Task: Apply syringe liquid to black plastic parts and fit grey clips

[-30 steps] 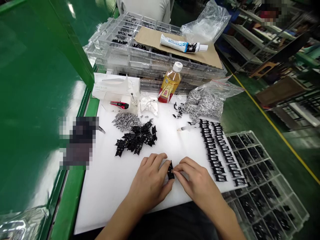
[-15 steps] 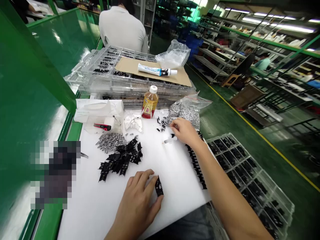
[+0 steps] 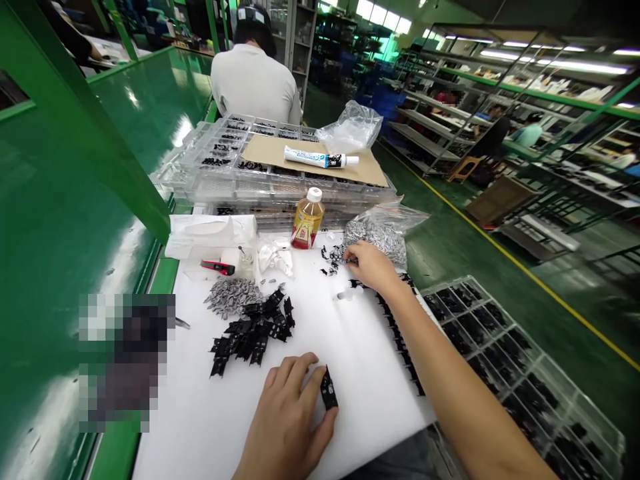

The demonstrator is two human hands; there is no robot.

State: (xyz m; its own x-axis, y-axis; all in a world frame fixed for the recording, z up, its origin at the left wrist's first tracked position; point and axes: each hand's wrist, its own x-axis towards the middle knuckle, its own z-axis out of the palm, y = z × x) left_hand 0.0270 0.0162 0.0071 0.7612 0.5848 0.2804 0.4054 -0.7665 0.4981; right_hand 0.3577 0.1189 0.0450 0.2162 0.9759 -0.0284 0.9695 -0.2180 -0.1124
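Near the front of the white work surface, my left hand (image 3: 291,415) pinches a small flat black plastic part (image 3: 329,390) between thumb and forefinger. My right hand (image 3: 371,265) reaches across to a small scatter of tiny black and silvery pieces (image 3: 332,257), beside a bag of grey pieces (image 3: 383,239). Its fingertips are drawn together, and whatever is between them is too small to make out. Left of centre lies a heap of similar black parts (image 3: 253,330), with a pile of small grey pieces (image 3: 231,297) behind it. A small translucent syringe-like tube (image 3: 348,294) rests below my right hand.
A bottle (image 3: 308,220) stands at the back, before stacked clear trays (image 3: 200,180) topped by cardboard and a white tube (image 3: 320,157). A red cutter (image 3: 218,267) lies at left. Black parts (image 3: 400,333) line the right edge, above a compartment tray (image 3: 530,373). A person (image 3: 254,80) sits beyond.
The camera view has shifted, so everything sits slightly lower and further right. My left hand keeps its hold on the black part; my right hand stays by the tiny pieces.
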